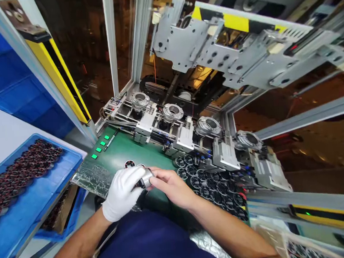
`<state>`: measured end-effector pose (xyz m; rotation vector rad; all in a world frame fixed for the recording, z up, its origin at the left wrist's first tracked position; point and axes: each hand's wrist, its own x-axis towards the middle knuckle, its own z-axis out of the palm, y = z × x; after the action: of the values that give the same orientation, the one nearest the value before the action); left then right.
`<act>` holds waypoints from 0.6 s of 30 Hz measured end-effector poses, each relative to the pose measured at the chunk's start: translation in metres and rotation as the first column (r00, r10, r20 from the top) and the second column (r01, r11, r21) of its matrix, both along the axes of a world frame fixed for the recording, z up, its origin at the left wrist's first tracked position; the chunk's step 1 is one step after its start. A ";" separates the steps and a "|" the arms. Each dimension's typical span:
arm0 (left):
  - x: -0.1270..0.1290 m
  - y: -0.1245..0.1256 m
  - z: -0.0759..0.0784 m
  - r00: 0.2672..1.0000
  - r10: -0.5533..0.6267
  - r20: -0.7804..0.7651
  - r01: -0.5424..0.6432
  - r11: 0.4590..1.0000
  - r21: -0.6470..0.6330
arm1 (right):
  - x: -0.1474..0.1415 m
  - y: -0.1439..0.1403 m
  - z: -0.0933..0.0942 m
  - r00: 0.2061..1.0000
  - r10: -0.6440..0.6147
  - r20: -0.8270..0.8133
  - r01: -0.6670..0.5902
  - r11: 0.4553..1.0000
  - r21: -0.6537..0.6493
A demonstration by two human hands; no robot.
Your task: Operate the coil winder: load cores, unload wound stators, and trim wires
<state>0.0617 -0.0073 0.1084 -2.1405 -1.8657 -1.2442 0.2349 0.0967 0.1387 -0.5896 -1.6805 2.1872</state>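
Observation:
In front of my body, a small metal ring-shaped part [147, 179] with a dark end is held between both hands. My left hand [125, 191], in a white glove, closes round its dark left side. Bare fingers of my right hand [173, 186] pinch the silvery right side. Much of the part is covered by the fingers. Just beyond my left hand, a round black-and-silver part [129, 163] lies on the green work surface [150, 152], with another partly hidden beside it. Many similar black rings [203, 175] are grouped to the right of my right hand.
Across the back runs a fixture row with several round metal holders [173, 112]. A large metal plate assembly [213, 47] hangs above it. At left, a blue tray [40, 185] holds many wound parts. Yellow-and-black bars [59, 78] flank the frame. Green squares [98, 150] mark the bench.

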 end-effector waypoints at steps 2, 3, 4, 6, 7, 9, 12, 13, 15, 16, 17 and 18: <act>-0.010 -0.005 -0.006 0.998 0.061 0.022 -0.061 0.998 -0.012 | -0.011 0.019 0.007 0.997 0.076 0.020 -0.075 0.997 -0.025; -0.016 -0.009 -0.011 0.989 0.139 0.057 -0.138 0.990 -0.028 | -0.018 0.034 0.013 0.996 0.092 0.022 -0.092 0.995 0.028; -0.023 -0.013 -0.018 0.967 0.233 0.103 -0.229 0.972 -0.047 | -0.027 0.053 0.021 0.996 0.086 0.020 -0.088 0.987 0.133; -0.037 -0.024 -0.038 0.899 0.394 0.192 -0.381 0.919 -0.101 | -0.048 0.099 0.038 1.000 0.021 0.005 -0.021 0.887 0.462; -0.043 -0.029 -0.051 0.863 0.452 0.224 -0.432 0.892 -0.134 | -0.059 0.125 0.046 0.999 -0.042 -0.005 0.036 0.776 0.630; -0.053 -0.039 -0.078 0.816 0.524 0.243 -0.490 0.851 -0.190 | -0.084 0.174 0.059 0.982 -0.190 -0.004 0.100 0.499 0.861; -0.059 -0.048 -0.111 0.799 0.566 0.201 -0.523 0.821 -0.229 | -0.119 0.228 0.063 0.955 -0.296 0.035 0.065 0.323 0.944; -0.059 -0.049 -0.117 0.804 0.567 0.177 -0.528 0.819 -0.225 | -0.128 0.239 0.061 0.952 -0.301 0.056 0.041 0.308 0.951; -0.058 -0.050 -0.124 0.816 0.563 0.129 -0.532 0.820 -0.208 | -0.142 0.251 0.053 0.943 -0.316 0.102 -0.016 0.262 0.965; -0.057 -0.050 -0.125 0.822 0.559 0.110 -0.532 0.823 -0.200 | -0.147 0.254 0.049 0.938 -0.325 0.123 -0.043 0.242 0.969; -0.057 -0.049 -0.125 0.828 0.553 0.094 -0.530 0.826 -0.191 | -0.150 0.255 0.045 0.932 -0.332 0.143 -0.069 0.222 0.972; -0.057 -0.049 -0.124 0.834 0.546 0.078 -0.526 0.830 -0.185 | -0.151 0.256 0.042 0.927 -0.337 0.161 -0.096 0.204 0.974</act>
<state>0.0050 -0.0564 -0.0158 -1.4278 -2.4539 -1.1469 0.0836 0.3528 0.1805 -0.6548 -2.6006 0.4515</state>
